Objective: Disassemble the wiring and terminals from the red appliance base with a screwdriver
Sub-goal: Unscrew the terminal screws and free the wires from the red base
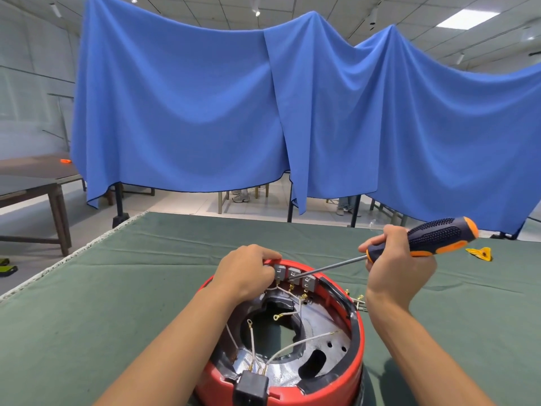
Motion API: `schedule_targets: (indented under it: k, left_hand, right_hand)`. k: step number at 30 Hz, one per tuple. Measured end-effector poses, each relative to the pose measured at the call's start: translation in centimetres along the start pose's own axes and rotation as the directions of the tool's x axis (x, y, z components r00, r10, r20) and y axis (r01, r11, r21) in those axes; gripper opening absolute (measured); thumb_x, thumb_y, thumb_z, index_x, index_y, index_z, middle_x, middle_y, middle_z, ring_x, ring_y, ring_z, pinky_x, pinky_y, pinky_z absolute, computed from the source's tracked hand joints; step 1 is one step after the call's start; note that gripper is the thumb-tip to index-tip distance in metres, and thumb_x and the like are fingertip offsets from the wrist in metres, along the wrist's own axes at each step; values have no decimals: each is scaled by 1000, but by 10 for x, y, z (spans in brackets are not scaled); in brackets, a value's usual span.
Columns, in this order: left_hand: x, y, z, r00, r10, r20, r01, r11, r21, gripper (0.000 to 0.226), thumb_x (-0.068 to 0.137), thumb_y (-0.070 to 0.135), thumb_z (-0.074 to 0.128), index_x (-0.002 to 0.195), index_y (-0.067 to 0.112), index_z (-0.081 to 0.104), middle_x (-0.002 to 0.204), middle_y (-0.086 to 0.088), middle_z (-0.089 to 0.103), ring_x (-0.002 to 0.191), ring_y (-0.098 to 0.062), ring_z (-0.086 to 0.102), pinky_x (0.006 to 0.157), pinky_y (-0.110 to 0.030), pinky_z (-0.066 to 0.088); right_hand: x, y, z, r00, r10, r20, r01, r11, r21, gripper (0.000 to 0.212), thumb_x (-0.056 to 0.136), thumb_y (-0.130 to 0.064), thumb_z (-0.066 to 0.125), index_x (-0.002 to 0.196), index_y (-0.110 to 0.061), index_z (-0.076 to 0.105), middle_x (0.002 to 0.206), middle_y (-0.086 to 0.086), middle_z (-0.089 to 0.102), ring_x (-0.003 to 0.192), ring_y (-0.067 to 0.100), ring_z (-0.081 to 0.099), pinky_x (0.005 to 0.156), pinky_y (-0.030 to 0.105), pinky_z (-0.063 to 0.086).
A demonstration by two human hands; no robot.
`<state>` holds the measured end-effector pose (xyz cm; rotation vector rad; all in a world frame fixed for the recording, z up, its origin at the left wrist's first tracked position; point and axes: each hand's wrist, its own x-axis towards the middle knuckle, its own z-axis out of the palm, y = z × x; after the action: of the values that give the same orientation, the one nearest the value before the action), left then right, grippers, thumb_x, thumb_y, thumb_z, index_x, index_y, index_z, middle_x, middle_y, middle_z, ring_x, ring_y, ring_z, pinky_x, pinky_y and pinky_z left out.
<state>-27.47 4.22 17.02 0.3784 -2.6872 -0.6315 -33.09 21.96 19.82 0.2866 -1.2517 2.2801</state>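
At the far rim of the red appliance base (292,373), your left hand (247,269) pinched the wiring beside the grey terminals (294,273), while your right hand (401,259) curled round the screwdriver (421,240), tip at the middle terminal; the base sat on the green table cover (117,288), loose brass screws (355,297) beside it

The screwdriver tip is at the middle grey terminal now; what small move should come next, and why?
Probably seat the tip squarely in the middle terminal and start turning. The right hand grips the screwdriver near the shaft, the tip already lies at that terminal, and the left hand steadies the red appliance base at the leftmost terminal. Whether the tip is engaged cannot be told.
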Motion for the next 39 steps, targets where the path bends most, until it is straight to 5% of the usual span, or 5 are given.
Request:
schedule_targets:
  k: [9,26,32,36,39]
  left_hand:
    - [0,-2,2,998,-28,-53,29,999,17,34,90,17,44,117,26,64,120,5,65,111,-19,56,93,-36,46]
    - [2,0,1,997,-62,-53,62,998,0,31,88,22,46,109,31,67,113,8,67,103,-16,58,85,-32,46]
    - [2,0,1,996,-61,-59,62,998,6,31,88,22,46,109,32,66,113,9,67,103,-15,58,82,-29,43]
    - [2,0,2,997,-56,-60,58,998,17,31,89,22,45,110,32,65,114,8,67,103,-15,58,82,-30,44]
    - [2,2,2,996,-63,-65,65,997,28,31,90,22,44,111,32,65,114,8,66,103,-16,57,79,-29,42]
  right_hand:
    - [-4,0,-1,1000,6,2,-6,1000,-21,31,71,-19,54,40,-17,54,41,2,55,37,14,42,39,18,35]
    - [-10,0,6,992,-90,84,91,996,-6,32,74,-16,54,66,14,56,42,2,57,34,10,40,39,18,35]
    - [-11,3,4,994,-61,94,60,998,15,26,75,-18,57,52,-7,55,43,4,58,35,11,44,39,19,38]
    - [-13,1,3,977,-125,171,131,991,-27,26,76,-15,56,63,8,56,47,3,61,41,9,53,46,16,44]
    - [-15,-3,5,965,-145,217,154,988,-24,18,73,-10,54,57,-2,50,46,3,59,40,10,54,46,15,43]
